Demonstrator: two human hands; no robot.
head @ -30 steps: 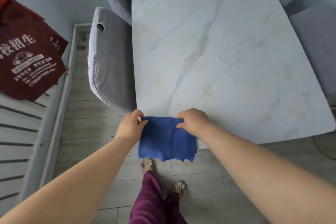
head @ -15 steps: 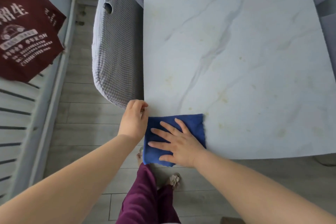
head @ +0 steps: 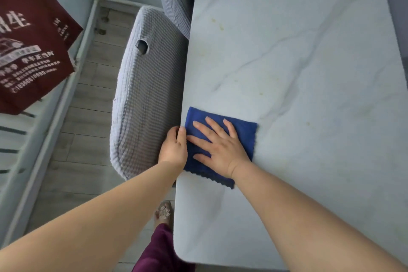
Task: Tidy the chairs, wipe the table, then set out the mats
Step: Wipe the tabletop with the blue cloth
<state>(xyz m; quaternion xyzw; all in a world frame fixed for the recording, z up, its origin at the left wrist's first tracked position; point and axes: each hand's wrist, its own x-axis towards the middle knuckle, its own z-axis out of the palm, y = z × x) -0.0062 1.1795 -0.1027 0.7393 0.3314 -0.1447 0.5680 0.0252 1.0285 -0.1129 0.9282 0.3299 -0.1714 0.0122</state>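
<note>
my right hand (head: 220, 148) pressed flat, fingers spread, on the blue cloth (head: 247, 137); left hand (head: 173, 150) curled at its edge, can't tell if gripping

A blue cloth (head: 247, 139) lies flat at the table's (head: 309, 68) left edge.

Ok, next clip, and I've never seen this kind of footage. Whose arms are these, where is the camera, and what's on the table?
No machine here: a person wears one camera on the head, looking down at their own arms. The right hand lies flat, fingers spread, on a blue cloth on the pale marbled table. The left hand touches the cloth's left edge; whether it pinches it is unclear. A grey-covered chair stands alongside.
</note>
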